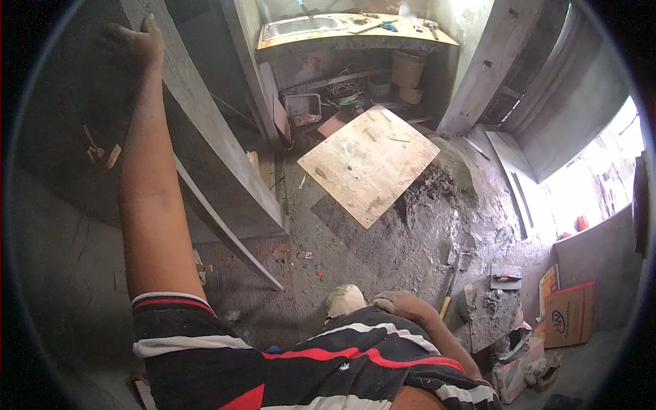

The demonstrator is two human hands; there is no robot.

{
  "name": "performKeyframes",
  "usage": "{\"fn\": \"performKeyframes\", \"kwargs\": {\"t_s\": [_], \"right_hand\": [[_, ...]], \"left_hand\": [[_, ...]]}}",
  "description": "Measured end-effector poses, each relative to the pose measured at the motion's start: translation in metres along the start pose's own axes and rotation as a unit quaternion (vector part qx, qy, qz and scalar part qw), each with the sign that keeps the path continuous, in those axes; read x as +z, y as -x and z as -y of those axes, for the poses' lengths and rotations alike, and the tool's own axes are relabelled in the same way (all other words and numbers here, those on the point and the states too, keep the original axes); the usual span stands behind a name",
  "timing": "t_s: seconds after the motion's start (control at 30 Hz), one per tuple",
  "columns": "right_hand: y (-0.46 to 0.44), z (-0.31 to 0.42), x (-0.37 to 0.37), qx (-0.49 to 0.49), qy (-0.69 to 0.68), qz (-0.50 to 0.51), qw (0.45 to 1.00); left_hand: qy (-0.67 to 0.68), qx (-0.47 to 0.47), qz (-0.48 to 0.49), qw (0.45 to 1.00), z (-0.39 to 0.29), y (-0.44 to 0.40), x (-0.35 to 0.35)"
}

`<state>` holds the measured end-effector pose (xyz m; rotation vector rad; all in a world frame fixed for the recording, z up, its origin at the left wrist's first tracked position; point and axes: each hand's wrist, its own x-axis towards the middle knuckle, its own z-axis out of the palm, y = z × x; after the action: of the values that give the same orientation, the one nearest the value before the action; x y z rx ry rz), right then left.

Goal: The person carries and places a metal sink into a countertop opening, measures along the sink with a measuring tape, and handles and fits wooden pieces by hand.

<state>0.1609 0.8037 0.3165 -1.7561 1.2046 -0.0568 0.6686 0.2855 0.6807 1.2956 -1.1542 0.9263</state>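
Evidently, L hand's (pixel 142 45) grip was spread, nothing held, against grey pillar (pixel 202 113) on L; R hand's (pixel 402 305) grip lay loose, prob. empty, near knee (pixel 345 301). Wet-looking floor (pixel 372 256) might've caused slips.

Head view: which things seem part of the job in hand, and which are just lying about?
Likely in the work: grey pillar by the left hand, wet mortar, trowel, shovel.
Likely just lying about: cardboard box, bucket.

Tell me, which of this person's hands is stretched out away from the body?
The left hand, at the grey pillar; the right hand is kept close to the striped shirt.
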Motion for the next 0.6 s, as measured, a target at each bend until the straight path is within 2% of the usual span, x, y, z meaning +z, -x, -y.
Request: {"fn": "performKeyframes", "kwargs": {"t_s": [0.23,0.33,0.53,0.6], "right_hand": [[-0.002,-0.009,0.004,0.007,-0.015,0.005,1.000],[-0.002,-0.009,0.004,-0.019,-0.001,-0.003,1.000],[0.001,-0.010,0.006,0.015,-0.032,-0.005,0.999],[0.002,-0.013,0.007,-0.027,0.000,-0.014,1.000]], "left_hand": [[-0.026,0.000,0.015,1.000,-0.005,0.002,-0.009],[-0.028,-0.001,0.017,0.999,-0.004,0.003,-0.006],[-0.050,0.018,-0.013,0.998,0.002,0.001,0.003],[-0.054,0.013,-0.005,0.998,0.001,0.000,0.001]]}}
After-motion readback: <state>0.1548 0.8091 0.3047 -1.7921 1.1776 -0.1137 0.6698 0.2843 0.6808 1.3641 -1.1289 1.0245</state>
